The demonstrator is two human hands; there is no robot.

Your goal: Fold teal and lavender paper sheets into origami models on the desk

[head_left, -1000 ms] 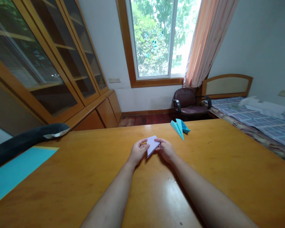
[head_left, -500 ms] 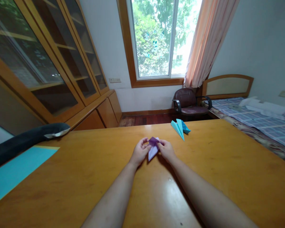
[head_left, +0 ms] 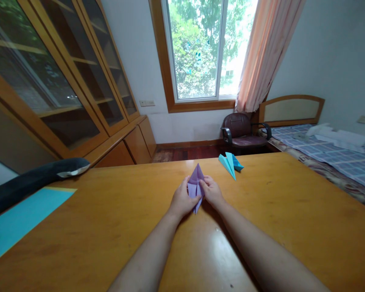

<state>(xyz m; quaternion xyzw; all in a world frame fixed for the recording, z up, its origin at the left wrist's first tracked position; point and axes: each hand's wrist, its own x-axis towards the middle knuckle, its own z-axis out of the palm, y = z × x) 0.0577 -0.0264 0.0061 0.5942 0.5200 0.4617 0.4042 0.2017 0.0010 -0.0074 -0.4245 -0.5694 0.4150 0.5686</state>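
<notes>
A folded purple sheet of paper (head_left: 196, 176) is held between my two hands over the middle of the table. Its top comes to a point facing away from me, and a narrow tip sticks out at the near end. My left hand (head_left: 182, 199) grips its left side, thumb laid across the lower front. On the right edge, my right hand (head_left: 212, 192) pinches the paper with the thumb in front. Fingers behind the sheet are hidden.
Beyond my right hand lie a light-blue paper plane (head_left: 230, 165) and a darker blue folded paper (head_left: 237, 164). Left on the wooden table (head_left: 115, 227) are a turquoise sheet (head_left: 27, 219) and a dark plush-looking object (head_left: 33, 176). A chair (head_left: 241, 129) stands past the far edge.
The purple paper's upper part now rises to a tall point away from me. My left thumb has moved down across its lower front; my right hand has barely shifted.
</notes>
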